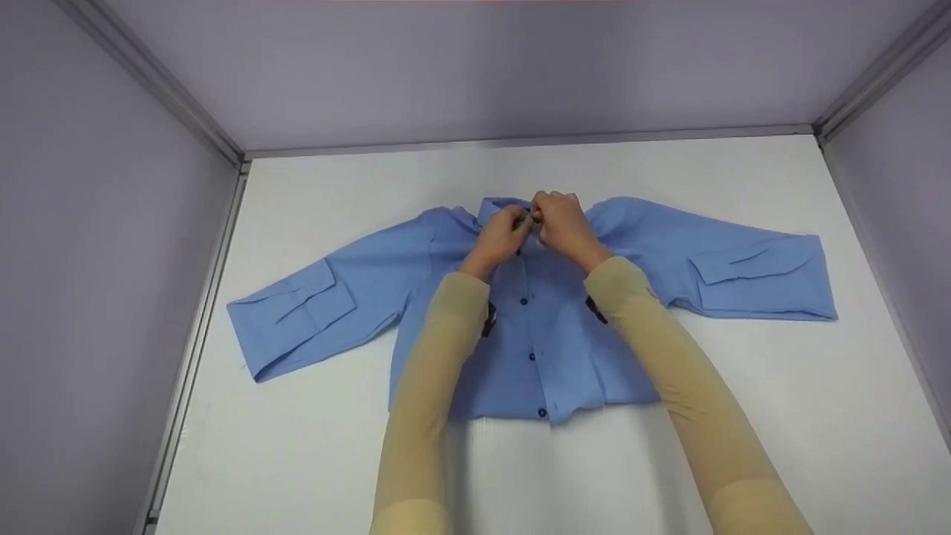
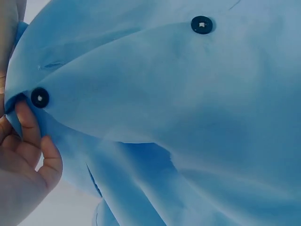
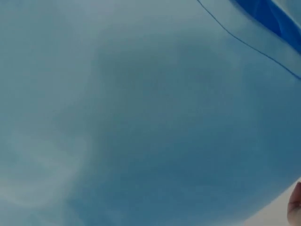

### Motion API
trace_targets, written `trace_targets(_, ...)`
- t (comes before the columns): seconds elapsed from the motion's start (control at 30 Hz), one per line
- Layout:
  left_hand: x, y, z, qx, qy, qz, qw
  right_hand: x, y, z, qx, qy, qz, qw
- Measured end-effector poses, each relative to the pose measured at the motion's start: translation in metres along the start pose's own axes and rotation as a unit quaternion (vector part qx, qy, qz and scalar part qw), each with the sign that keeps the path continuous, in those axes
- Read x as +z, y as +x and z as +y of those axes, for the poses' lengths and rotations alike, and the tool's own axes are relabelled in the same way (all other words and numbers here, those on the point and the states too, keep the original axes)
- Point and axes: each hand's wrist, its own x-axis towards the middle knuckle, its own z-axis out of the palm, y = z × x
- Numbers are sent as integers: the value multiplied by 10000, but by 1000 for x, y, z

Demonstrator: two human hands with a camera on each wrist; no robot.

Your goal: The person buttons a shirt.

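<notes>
A blue long-sleeved shirt [image 1: 379, 267] lies front up with its sleeves spread to both sides. At its collar [image 1: 490, 209] my left hand [image 1: 499, 238] pinches the cloth of the front edge. Close against it, my right hand [image 1: 565, 225] has its fingers curled on the same part of the cloth; whatever lies between the fingertips is hidden. Dark buttons run down the front, among them a middle button [image 1: 524, 302]. In the left wrist view, a button [image 2: 40, 98] sits just above the left fingertips. The right wrist view is mostly blurred blue cloth [image 3: 155, 117].
Beneath the shirt is a white table [image 1: 312, 453]. Grey panels rise at the back [image 1: 520, 74] and on both sides, with a metal rail [image 1: 200, 319] along the left edge. Both sleeve cuffs lie folded, the left cuff [image 1: 319, 312] nearer the left rail.
</notes>
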Motion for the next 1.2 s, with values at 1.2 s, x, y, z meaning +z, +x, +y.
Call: trace_targets(1.2, 3, -2, -5, -835, -145, -469, 9953, 13, -9, 0, -409, -315, -271, 9983)
